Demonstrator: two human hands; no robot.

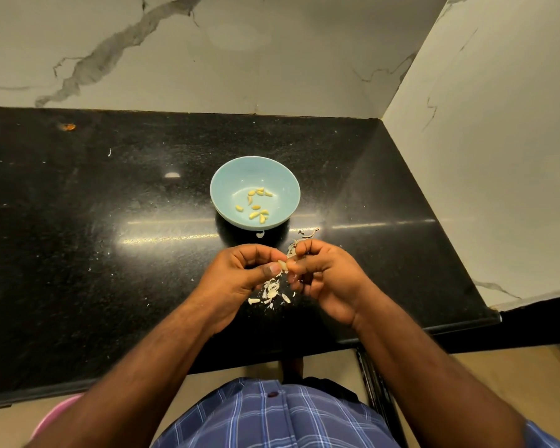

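Left hand (236,281), right hand (328,281): fingers pinch clove (283,265); black granite counter (110,221); marble walls (272,59)

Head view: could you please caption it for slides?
Left hand and right hand pinch a pale garlic clove over white papery skins, near a round blue bowl.

A bowl (227,176) is set in the middle of the counter (110,221), with cloves (256,202) spread inside it. Just in front of the bowl, the left hand (240,279) and the right hand (327,279) are held together above the counter, and what may be one clove (283,265) is pinched between them. Peels (270,294) are piled on the counter under the hands, and walls (207,59) are seen behind and to the right.
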